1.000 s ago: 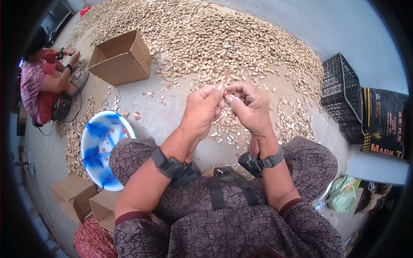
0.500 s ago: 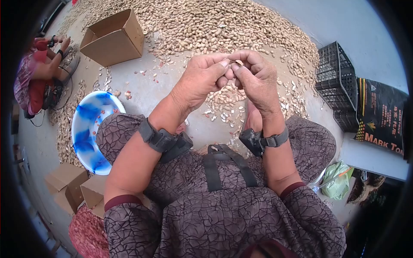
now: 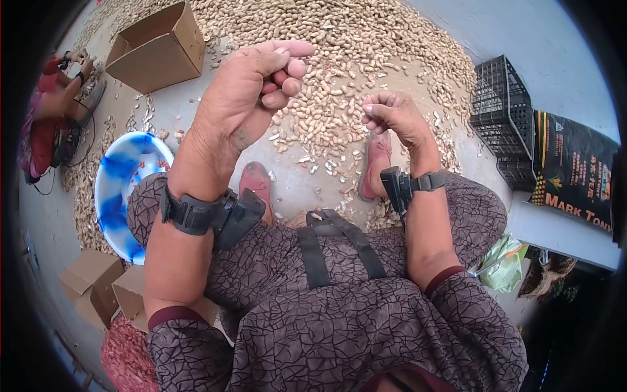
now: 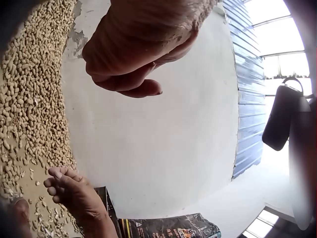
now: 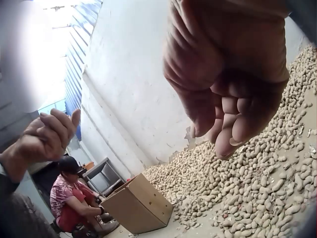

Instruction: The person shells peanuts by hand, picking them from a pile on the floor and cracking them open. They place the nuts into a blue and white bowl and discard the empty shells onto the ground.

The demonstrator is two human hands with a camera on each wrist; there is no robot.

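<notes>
My left hand [image 3: 241, 85] is raised at the left, thumb bent over the index finger. Reddish peanut kernels [image 3: 279, 78] show among its curled fingers. In the left wrist view its back hides what it holds. Apart from it, at the right, my right hand [image 3: 400, 117] hangs with loosely bent fingers over the near edge of the peanuts. The right wrist view shows its thumb and curled fingers [image 5: 225, 134] with nothing visible between them. Unshelled peanuts [image 3: 313, 29] spread in a big heap beyond both hands. Split shells [image 3: 330, 166] lie between the feet.
A blue and white basin [image 3: 104, 202] with some kernels stands by the left knee. Behind it is an open cardboard box [image 3: 160, 62], with another person [image 5: 74, 198] crouching nearby. Black crates [image 3: 503, 98] and a black printed sack [image 3: 571, 170] stand at the right wall.
The hands were together around a peanut, then parted. My left hand has moved up and left; my right has dropped slightly lower. The head view has shifted a little.
</notes>
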